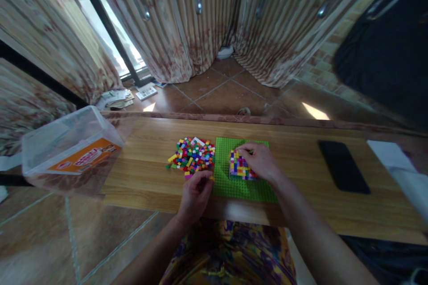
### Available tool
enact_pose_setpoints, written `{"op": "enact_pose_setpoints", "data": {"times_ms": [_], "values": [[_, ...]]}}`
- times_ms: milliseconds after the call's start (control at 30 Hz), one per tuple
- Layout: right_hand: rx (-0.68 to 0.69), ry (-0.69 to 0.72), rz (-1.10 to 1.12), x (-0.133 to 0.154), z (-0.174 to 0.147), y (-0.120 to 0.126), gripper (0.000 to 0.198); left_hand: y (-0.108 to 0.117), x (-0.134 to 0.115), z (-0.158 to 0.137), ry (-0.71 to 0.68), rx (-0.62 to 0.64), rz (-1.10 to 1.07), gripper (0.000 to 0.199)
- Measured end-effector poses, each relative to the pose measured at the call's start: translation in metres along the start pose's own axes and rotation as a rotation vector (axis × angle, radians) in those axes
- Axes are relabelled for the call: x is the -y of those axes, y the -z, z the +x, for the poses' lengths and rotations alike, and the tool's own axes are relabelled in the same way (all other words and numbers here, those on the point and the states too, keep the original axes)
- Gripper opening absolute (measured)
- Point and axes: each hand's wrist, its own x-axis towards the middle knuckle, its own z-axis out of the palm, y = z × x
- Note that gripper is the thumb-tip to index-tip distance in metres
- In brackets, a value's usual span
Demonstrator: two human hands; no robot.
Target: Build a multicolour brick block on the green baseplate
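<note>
My left hand [196, 192] is closed in a pinch, with a small yellow toy brick [211, 178] at its fingertips. It hovers by the left edge of a green studded baseplate [245, 191], just in front of a heap of loose multicoloured bricks [195, 153]. On the baseplate stands a block built of multicoloured bricks [238, 165]. My right hand [261, 159] reaches over this block from the right, thumb and index finger closed together at its top far side. Whatever lies between those fingertips is too small to make out. The hand hides the block's right part.
A clear plastic box [72, 129] with an orange label lies at the left end of the wooden table [143, 182]. On the right are a black phone-like slab [343, 167] and white paper [394, 156]. Curtains [187, 31] hang beyond the table.
</note>
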Motion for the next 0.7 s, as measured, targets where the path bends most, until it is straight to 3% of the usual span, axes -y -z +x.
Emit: {"op": "enact_pose_setpoints", "data": {"times_ms": [133, 267, 467, 567, 700], "values": [[-0.05, -0.023, 0.091, -0.007, -0.007, -0.006, 0.023, 0.0, -0.002, 0.0, -0.015, 0.004, 0.008, 0.02], [-0.205, -0.022, 0.2, -0.013, -0.02, -0.013, 0.029, 0.0, -0.003, 0.0, -0.046, 0.0, 0.04, 0.02], [-0.433, 0.117, 0.086, -0.001, -0.042, -0.014, 0.025, 0.001, 0.0, 0.0, -0.044, 0.015, 0.042, 0.019], [-0.42, 0.222, 0.026, 0.014, -0.053, -0.018, 0.021, 0.001, 0.003, 0.0, -0.023, 0.019, -0.001, 0.021], [-0.277, 0.373, -0.009, 0.035, -0.066, -0.034, 0.021, 0.001, 0.004, 0.0, 0.006, 0.014, -0.075, 0.021]]}}
